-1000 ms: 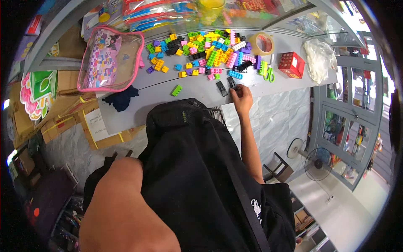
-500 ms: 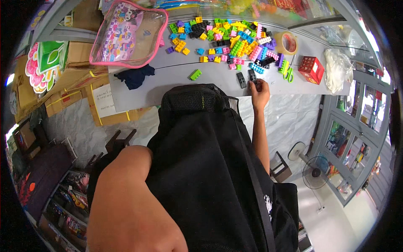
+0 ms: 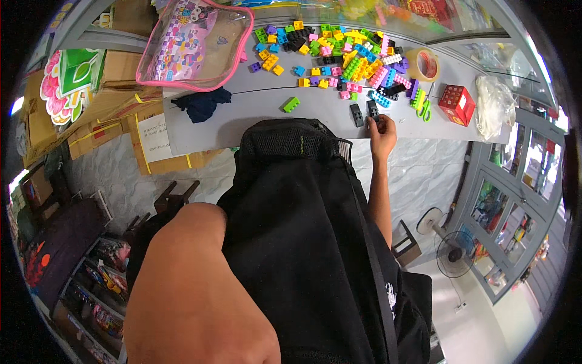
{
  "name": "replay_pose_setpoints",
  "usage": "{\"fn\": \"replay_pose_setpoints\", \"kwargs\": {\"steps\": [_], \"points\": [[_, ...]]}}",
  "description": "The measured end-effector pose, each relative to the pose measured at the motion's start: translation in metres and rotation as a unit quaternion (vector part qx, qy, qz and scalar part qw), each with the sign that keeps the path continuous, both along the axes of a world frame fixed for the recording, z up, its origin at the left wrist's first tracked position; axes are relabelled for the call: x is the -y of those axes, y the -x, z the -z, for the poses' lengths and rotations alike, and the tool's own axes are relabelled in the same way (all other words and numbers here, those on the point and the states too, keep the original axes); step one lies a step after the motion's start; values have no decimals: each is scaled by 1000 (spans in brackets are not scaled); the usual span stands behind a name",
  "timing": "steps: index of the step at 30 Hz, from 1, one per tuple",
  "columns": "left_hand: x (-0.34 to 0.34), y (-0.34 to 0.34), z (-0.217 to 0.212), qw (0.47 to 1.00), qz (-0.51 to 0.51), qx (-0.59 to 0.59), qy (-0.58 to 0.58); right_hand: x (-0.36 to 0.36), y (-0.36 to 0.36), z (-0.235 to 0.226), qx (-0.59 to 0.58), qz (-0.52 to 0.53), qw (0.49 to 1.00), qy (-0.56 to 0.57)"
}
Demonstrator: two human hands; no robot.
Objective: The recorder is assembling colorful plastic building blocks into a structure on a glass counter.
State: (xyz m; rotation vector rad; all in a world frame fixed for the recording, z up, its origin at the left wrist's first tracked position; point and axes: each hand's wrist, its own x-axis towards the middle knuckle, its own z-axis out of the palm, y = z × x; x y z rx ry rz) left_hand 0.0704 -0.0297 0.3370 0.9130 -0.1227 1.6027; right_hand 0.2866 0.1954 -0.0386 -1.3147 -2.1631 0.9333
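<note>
My right hand (image 3: 383, 134) is at the table's front edge, its fingers pinching the near end of a black toy wheel-base block (image 3: 373, 110). A second black block (image 3: 356, 114) lies just left of it, with a slim gap between them. A lone green building block (image 3: 291, 104) sits further left. Beyond is a spread-out pile of colourful building blocks (image 3: 351, 60). A large black bag (image 3: 291, 242) with a mesh panel fills the middle, in front of me. My left arm (image 3: 194, 291) bends beside the bag; its hand does not show.
On the grey table (image 3: 254, 112) lie a clear pink-edged pouch (image 3: 233, 45), dark cloth (image 3: 203, 105), a tape roll (image 3: 423, 64), green-handled scissors (image 3: 424, 110), a red box (image 3: 456, 104) and a plastic bag (image 3: 492, 106). Cardboard boxes (image 3: 115, 91) stand left; a fan (image 3: 454, 253) stands right.
The whole view has shifted slightly, so the table's things appear further right. My right hand keeps its grip on the black wheel-base block, in the same place on the table.
</note>
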Motion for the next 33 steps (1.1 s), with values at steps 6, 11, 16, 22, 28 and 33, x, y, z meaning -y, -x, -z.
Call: {"fn": "replay_pose_setpoints", "kwargs": {"steps": [6,11,16,22,28,33], "points": [[0,1,-2,986,103,68,114,-2,1,0,2,-7,1000,-15],[-7,21,24,993,27,-117,-25,-1,-1,-2,15,-2,1000,-13],[-35,51,55,932,-21,-350,-95,2,4,-11,19,-12,999,-26],[-29,39,162,724,-257,-504,396,5,4,-14,7,-13,999,-35],[-18,13,254,610,-187,-634,436,2,6,-17,23,-15,999,-42],[-38,19,260,664,-173,-568,455,1,3,-14,35,-7,998,-44]]}}
